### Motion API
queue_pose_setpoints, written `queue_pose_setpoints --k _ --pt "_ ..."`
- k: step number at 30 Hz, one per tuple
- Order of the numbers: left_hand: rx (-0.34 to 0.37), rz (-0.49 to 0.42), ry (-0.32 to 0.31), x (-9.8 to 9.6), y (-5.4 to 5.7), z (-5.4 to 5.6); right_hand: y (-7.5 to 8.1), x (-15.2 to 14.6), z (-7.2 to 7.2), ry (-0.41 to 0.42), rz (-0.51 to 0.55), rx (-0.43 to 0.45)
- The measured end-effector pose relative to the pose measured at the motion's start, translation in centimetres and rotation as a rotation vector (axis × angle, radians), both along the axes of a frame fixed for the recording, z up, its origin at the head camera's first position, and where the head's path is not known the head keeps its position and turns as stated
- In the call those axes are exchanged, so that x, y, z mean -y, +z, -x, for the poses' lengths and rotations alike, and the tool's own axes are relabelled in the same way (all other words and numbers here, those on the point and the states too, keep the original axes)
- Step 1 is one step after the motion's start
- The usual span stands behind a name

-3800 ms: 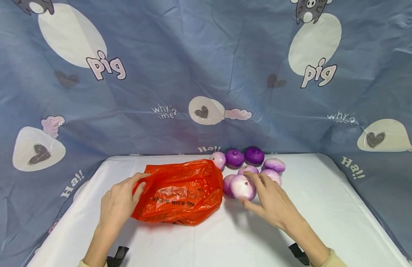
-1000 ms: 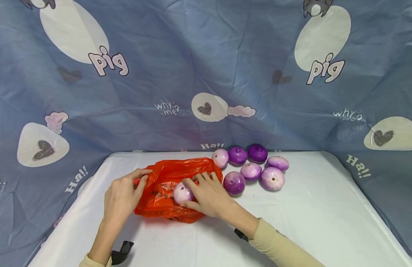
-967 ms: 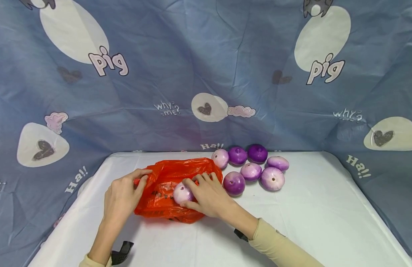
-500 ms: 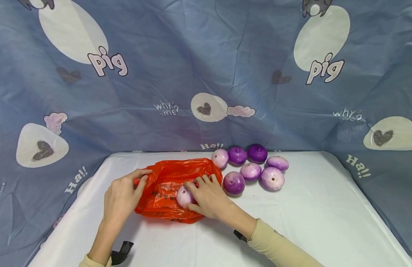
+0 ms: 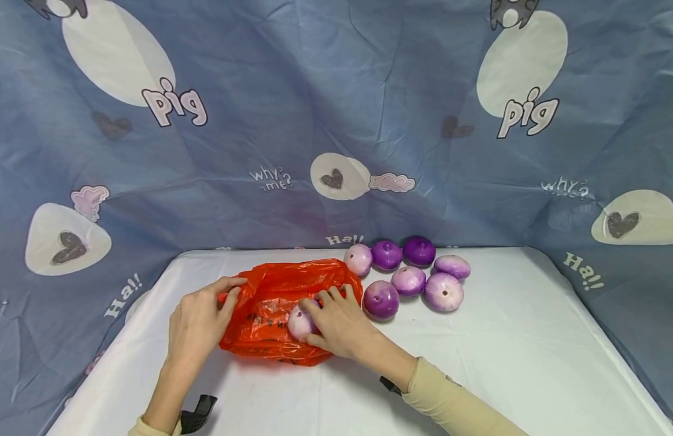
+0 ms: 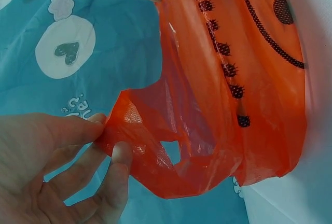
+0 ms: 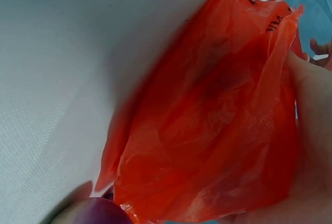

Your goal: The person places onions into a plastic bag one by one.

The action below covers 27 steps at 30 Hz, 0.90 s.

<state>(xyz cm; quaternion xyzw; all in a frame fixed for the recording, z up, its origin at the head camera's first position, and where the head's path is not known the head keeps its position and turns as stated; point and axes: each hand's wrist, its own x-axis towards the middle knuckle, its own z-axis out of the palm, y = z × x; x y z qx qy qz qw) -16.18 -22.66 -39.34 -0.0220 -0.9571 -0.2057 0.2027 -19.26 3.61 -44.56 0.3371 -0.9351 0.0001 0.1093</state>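
A red plastic bag (image 5: pixel 271 290) lies on its side with its mouth spread. My left hand (image 5: pixel 197 324) pinches the bag's left edge between thumb and fingers; the left wrist view shows that hand (image 6: pixel 67 167) at the bag's handle. Inside the mouth, toward the right, a pale purple onion (image 5: pixel 299 323) is held by my right hand (image 5: pixel 339 324), its fingers curled over the onion's right side. In the right wrist view the bag's red film (image 7: pixel 207 125) hides the onion, and part of the right hand (image 7: pixel 316 125) shows at the edge.
Several more onions, pale to deep purple, sit right of the bag; the closest is a purple onion (image 5: pixel 381 300). A deep purple onion (image 5: pixel 419 251) is at the back, by the blue printed cloth (image 5: pixel 293 133). A white cloth (image 5: pixel 478 375) covers the table.
Over the last few seconds my right hand has carried the onion left from the group into the bag's mouth. Since then it has barely shifted. My left hand stays at the bag's edge.
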Motion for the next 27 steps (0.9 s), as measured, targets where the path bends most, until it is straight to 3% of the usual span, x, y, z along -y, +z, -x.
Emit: queue_pose_setpoints --k 19,27 --pt "0.025 0.002 0.016 0.3 -0.1 -0.1 1.4 -1.3 -0.2 -0.001 0.059 0.013" --pt "-0.003 0.006 0.007 0.3 -0.1 0.0 2.2 -4.0 0.8 -0.030 0.223 0.085"
